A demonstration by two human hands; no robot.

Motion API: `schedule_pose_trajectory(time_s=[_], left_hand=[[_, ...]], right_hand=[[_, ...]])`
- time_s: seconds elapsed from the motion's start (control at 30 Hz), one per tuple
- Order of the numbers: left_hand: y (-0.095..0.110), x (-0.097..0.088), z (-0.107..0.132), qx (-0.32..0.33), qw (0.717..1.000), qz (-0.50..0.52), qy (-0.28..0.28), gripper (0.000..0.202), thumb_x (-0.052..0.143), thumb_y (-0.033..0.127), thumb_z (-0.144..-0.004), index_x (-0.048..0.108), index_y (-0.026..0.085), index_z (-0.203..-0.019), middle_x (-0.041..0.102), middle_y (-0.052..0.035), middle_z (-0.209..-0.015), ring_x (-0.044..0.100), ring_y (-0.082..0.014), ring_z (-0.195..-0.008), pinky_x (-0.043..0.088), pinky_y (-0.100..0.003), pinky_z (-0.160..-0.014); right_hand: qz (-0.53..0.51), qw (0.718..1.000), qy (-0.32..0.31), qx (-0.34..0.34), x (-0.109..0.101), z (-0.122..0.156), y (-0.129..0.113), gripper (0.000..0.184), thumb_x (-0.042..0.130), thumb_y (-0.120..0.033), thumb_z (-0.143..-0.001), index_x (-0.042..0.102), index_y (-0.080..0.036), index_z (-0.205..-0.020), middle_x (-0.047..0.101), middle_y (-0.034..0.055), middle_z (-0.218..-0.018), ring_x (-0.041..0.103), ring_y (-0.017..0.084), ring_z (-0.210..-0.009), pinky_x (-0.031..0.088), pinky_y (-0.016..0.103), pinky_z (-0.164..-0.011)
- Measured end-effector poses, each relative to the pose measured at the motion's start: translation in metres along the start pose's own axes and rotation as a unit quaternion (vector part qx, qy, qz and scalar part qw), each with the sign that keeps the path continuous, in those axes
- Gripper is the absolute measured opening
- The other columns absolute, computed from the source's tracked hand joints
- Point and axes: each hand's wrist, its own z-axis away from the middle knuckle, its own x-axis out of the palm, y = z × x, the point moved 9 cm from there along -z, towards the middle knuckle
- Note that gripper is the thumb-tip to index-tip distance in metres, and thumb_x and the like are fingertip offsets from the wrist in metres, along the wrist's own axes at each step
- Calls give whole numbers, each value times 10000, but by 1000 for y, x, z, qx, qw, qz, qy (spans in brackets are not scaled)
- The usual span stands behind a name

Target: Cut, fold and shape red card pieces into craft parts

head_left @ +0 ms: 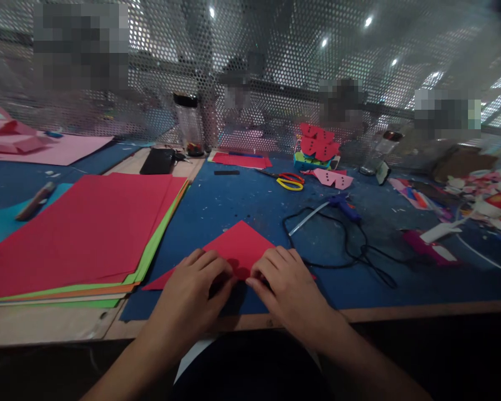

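A red sheet of paper [240,242], folded into a triangle, lies on the blue mat [250,200] with its point away from me. Both hands pinch its near edge close to the middle. My left hand [198,284] has its thumb and fingers closed on the paper, left of centre. Just across a small gap, my right hand [286,284] grips the same edge with thumb and forefinger. The triangle's left corner sticks out beyond my left wrist; most of its right corner is hidden behind my right hand.
A stack of coloured paper [87,228] lies at left. Scissors [290,181], a glue gun [345,207] with its looped black cord, and pink paper cutouts [333,178] lie beyond my hands. A clear bottle [190,125] stands by the perforated metal screen [158,72]. Paper scraps [480,184] lie right.
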Motion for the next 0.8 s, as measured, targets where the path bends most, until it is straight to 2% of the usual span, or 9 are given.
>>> schedule_pose_trajectory(time_s=[0.3,0.8], left_hand=[[0,2,2,-14,1000,-16,7,118,574,220,-952,607,217,-839,667,-43,-898,530,-251,-863,413,-394,-781],[5,1,1,-27,997,-67,28,107,604,208,-927,602,212,-820,674,-55,-879,535,-259,-865,443,-411,-762]], right_hand=[[14,1000,-2,-6,3,-1,-3,104,574,-285,-1023,613,-213,-959,654,40,-971,543,230,-932,362,381,-822],[4,999,6,32,4,-2,2,121,599,-314,-1008,619,-221,-935,668,26,-978,550,230,-958,366,385,-830]])
